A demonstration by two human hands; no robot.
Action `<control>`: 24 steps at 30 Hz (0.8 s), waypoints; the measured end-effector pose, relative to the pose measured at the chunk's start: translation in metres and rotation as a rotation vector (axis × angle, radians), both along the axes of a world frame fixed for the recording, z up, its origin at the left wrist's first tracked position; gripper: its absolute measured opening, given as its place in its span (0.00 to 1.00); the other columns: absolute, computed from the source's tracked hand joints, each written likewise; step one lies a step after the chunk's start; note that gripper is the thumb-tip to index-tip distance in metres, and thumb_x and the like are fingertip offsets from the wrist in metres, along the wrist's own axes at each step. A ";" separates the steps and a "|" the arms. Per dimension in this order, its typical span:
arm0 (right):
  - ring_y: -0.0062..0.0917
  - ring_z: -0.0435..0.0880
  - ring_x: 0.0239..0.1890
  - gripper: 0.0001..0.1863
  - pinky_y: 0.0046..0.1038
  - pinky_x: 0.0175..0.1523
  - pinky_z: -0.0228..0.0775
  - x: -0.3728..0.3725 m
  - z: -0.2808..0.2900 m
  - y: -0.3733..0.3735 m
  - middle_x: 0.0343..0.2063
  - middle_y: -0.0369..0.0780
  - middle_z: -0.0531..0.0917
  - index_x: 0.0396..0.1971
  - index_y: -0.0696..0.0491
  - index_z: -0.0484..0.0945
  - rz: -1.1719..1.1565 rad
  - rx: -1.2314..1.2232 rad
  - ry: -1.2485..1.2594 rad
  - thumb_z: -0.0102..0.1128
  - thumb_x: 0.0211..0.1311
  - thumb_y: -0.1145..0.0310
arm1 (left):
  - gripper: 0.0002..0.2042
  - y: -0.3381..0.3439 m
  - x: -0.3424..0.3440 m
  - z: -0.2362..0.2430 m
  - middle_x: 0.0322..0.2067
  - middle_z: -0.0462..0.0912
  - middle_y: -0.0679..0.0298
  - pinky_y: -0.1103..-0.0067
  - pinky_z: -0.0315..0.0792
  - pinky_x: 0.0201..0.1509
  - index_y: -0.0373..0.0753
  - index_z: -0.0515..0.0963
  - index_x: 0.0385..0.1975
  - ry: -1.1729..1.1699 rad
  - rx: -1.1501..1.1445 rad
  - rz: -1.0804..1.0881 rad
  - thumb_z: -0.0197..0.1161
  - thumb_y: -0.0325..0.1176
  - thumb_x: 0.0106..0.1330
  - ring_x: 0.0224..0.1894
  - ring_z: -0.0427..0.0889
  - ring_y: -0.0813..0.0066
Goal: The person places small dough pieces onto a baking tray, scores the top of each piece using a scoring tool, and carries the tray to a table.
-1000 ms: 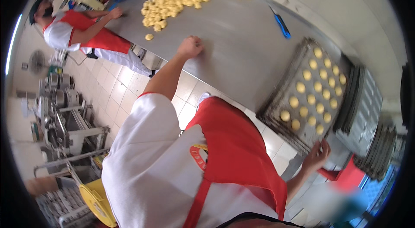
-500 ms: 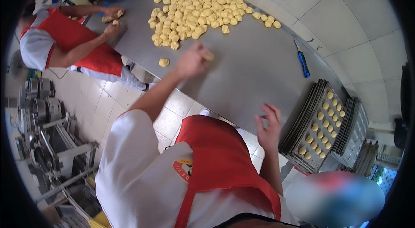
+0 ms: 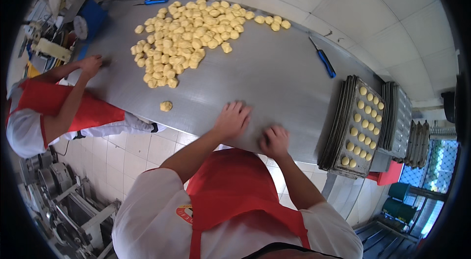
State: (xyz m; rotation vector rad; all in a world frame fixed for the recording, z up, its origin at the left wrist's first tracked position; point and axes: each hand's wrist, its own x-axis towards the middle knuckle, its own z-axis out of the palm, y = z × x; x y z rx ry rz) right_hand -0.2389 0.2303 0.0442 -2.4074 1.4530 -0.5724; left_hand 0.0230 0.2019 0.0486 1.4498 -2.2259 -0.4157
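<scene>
Holds the left hand [image 3: 233, 119] low at the steel table [image 3: 274, 87], palm down, fingers extended and slightly parted; cannot tell of anything hidden beneath the palm. Holds the right hand [image 3: 275, 140] just beside it on the right, narrower, fingers curled downward as if cupped, likely for steady control against the steel; cannot tell of any dough inside the curl. Stands close to the table, red apron [image 3: 235, 180] just below both hands, presumably for a short reach with bent arms. Has a lone dough piece [image 3: 166, 106] left of the left hand, apart from the others, perhaps placed there for easy picking up. Has a stack of dark trays [image 3: 339, 131] to the right of the right hand, topped with smooth dough rounds [image 3: 361, 137] in spaced rows, likely against sticking together. Has the pile of yellow dough pieces [image 3: 179, 43] beyond and left of the left hand, seemingly reachable yet out of the palms' way. Beyond the right hand, rightward, shows a blue-handled tool [image 3: 325, 64], probably pushed back for safety. Farthest, shows a co-worker's hand [image 3: 91, 65] well left of the left hand.
</scene>
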 end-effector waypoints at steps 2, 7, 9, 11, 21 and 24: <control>0.41 0.84 0.48 0.08 0.50 0.56 0.71 0.020 -0.008 -0.063 0.42 0.41 0.84 0.39 0.46 0.83 0.036 -0.127 0.083 0.69 0.62 0.63 | 0.16 -0.059 -0.004 -0.010 0.50 0.84 0.56 0.59 0.74 0.58 0.44 0.82 0.56 -0.013 -0.055 -0.039 0.67 0.31 0.68 0.55 0.82 0.52; 0.42 0.83 0.44 0.15 0.50 0.50 0.73 -0.055 -0.016 -0.123 0.39 0.41 0.85 0.50 0.46 0.86 -0.030 -0.093 -0.002 0.70 0.63 0.66 | 0.11 -0.100 0.079 -0.025 0.42 0.87 0.53 0.55 0.76 0.52 0.40 0.84 0.49 0.180 -0.094 0.190 0.65 0.29 0.69 0.45 0.83 0.45; 0.41 0.84 0.43 0.20 0.50 0.49 0.73 -0.078 -0.023 -0.094 0.38 0.40 0.85 0.55 0.45 0.85 -0.079 -0.095 -0.021 0.71 0.63 0.66 | 0.13 -0.062 0.079 -0.019 0.44 0.87 0.52 0.54 0.75 0.53 0.41 0.83 0.52 0.128 -0.060 0.264 0.65 0.29 0.68 0.46 0.83 0.46; 0.40 0.84 0.44 0.24 0.49 0.49 0.73 -0.083 -0.039 -0.043 0.38 0.39 0.85 0.60 0.44 0.84 -0.076 -0.136 0.097 0.72 0.63 0.66 | 0.15 -0.020 0.072 -0.023 0.46 0.86 0.51 0.53 0.74 0.54 0.42 0.82 0.55 0.119 -0.025 0.289 0.65 0.30 0.68 0.48 0.82 0.47; 0.38 0.83 0.51 0.19 0.44 0.57 0.72 -0.063 -0.002 -0.136 0.44 0.38 0.85 0.56 0.43 0.84 -0.065 -0.035 0.086 0.66 0.65 0.66 | 0.09 -0.151 0.036 -0.021 0.39 0.88 0.53 0.54 0.79 0.51 0.41 0.86 0.46 0.082 -0.249 -0.010 0.63 0.30 0.69 0.43 0.85 0.44; 0.38 0.82 0.51 0.18 0.44 0.58 0.72 -0.120 -0.017 -0.082 0.45 0.39 0.84 0.55 0.44 0.84 -0.180 -0.147 0.205 0.67 0.65 0.66 | 0.13 -0.091 0.058 -0.032 0.45 0.87 0.49 0.54 0.76 0.60 0.42 0.84 0.55 0.058 -0.123 0.099 0.61 0.27 0.74 0.49 0.84 0.44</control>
